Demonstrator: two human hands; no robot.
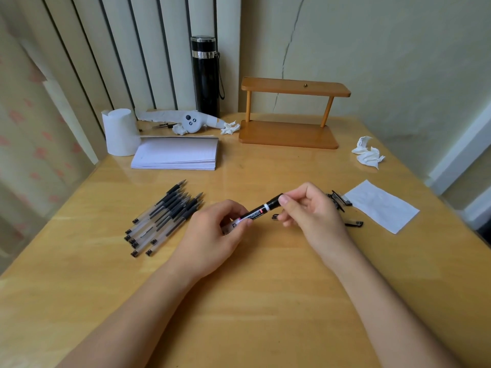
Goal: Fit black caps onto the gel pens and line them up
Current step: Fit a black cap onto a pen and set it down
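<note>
On the left of the wooden bench point(265, 301), a loose heap of uncapped gel pens point(162, 219) lies with tips pointing far and right. Just right of it, the left hand point(212, 235) has its grip closed round the near end of one pen point(255, 213), held above the bench and slanting up to the right. The right hand point(308, 211) pinches a black cap point(275, 202) at the pen's far end, thumb and forefinger narrow around it. Right of that hand, spare black caps point(341, 201) lie scattered beside a white paper sheet point(382, 205). Further back stand a notepad point(176, 155) and a wooden rack point(291, 112).
</note>
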